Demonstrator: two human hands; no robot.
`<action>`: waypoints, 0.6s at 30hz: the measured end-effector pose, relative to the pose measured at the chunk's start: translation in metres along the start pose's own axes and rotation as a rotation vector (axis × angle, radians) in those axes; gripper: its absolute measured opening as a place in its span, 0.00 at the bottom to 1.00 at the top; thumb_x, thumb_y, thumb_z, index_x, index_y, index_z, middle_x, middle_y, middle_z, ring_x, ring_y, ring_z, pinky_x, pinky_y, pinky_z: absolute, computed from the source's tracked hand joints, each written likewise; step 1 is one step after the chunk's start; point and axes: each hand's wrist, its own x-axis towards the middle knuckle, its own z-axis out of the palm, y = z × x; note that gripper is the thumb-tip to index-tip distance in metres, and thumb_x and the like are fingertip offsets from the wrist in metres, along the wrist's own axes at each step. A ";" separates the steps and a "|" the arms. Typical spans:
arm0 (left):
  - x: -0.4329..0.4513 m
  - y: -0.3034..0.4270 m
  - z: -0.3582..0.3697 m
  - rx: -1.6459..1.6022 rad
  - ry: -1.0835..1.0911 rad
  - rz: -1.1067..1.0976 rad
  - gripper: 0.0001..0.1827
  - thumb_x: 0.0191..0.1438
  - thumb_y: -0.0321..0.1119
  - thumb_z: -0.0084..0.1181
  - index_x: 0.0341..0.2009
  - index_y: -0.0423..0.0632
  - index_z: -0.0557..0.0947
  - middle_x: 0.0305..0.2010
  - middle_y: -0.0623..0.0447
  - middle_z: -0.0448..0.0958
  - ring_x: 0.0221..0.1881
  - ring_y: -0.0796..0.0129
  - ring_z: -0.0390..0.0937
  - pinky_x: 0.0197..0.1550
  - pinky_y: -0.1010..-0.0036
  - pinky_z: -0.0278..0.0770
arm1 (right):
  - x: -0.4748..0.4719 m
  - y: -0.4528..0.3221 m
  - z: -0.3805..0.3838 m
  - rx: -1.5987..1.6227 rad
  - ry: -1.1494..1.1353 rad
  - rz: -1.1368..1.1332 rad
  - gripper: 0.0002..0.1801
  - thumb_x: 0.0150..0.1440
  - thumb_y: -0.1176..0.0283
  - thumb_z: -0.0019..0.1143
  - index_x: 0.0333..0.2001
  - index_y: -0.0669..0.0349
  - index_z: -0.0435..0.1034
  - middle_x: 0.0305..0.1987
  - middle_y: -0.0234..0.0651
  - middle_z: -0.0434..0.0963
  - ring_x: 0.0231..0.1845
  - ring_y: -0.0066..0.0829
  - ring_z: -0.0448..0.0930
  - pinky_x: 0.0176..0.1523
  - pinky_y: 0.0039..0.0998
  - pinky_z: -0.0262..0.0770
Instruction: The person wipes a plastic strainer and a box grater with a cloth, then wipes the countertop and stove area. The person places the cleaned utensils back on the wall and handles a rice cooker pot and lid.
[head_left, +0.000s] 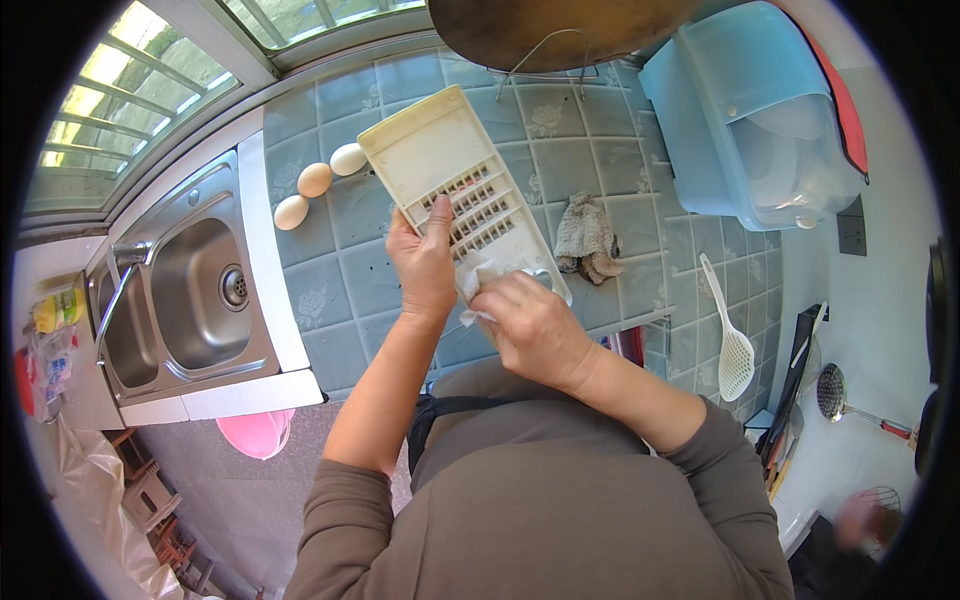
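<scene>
A cream plastic holder (429, 142) with several rows of small dark slots is tilted above the tiled counter. My left hand (425, 259) grips its left edge, thumb lying over the slots. Bunched in my right hand (529, 322) is a crumpled white tissue (477, 274), pressed against the holder's lower part. My right hand covers some of that lower end. A rounded, handle-like loop (551, 283) shows just beyond my right knuckles.
Three eggs (314, 180) lie in a row left of the holder, near the stainless steel sink (206, 292). A crumpled cloth (585, 236) rests to the right. A translucent blue lidded bin (705, 135) and a white slotted turner (733, 360) are further right.
</scene>
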 end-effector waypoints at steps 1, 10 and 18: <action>0.000 0.001 -0.001 0.003 0.004 0.004 0.12 0.58 0.30 0.54 0.46 0.40 0.74 0.42 0.52 0.77 0.40 0.73 0.75 0.43 0.77 0.74 | 0.000 0.002 -0.005 -0.064 -0.026 -0.046 0.10 0.44 0.80 0.52 0.33 0.63 0.70 0.34 0.38 0.73 0.36 0.38 0.73 0.42 0.35 0.71; 0.024 0.023 -0.017 -0.089 0.074 -0.020 0.12 0.59 0.29 0.51 0.46 0.39 0.72 0.42 0.51 0.77 0.39 0.71 0.76 0.42 0.76 0.76 | 0.013 0.039 -0.075 -0.311 0.343 -0.109 0.14 0.41 0.86 0.52 0.35 0.63 0.73 0.37 0.41 0.77 0.40 0.40 0.77 0.42 0.32 0.74; 0.028 0.039 -0.012 -0.115 0.129 0.070 0.11 0.59 0.28 0.51 0.46 0.39 0.72 0.42 0.50 0.76 0.39 0.70 0.77 0.41 0.75 0.78 | 0.000 0.019 -0.045 -0.380 0.158 -0.036 0.11 0.45 0.79 0.57 0.36 0.60 0.73 0.37 0.37 0.77 0.39 0.37 0.76 0.40 0.31 0.75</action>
